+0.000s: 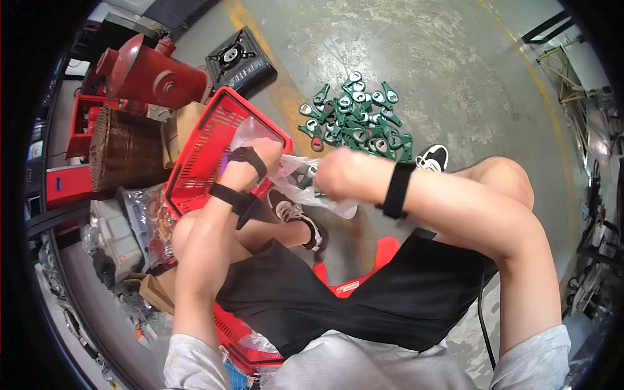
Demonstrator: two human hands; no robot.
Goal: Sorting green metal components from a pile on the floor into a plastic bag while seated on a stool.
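A thin, clear plastic bag point(300, 194) is stretched between my two hands, above my shoe and the floor. My left hand point(264, 156) is closed on the bag, beside the rim of a red plastic basket point(188, 162). My right hand point(335, 174) is curled at the bag's other side; motion blurs its fingers. Something greenish shows through the film, too unclear to name. Beyond my hands, a loose pile of green bottle openers point(359, 134) with round white or red faces lies on the floor. Each wrist wears a black strap.
Beyond the basket stand a black portable gas stove point(237, 62) and a red hydrant-shaped object point(153, 75). A brown woven basket point(120, 148) and clear bags of goods point(153, 221) crowd the left. Below me is a red stool point(386, 252). Metal racks point(565, 68) line the right.
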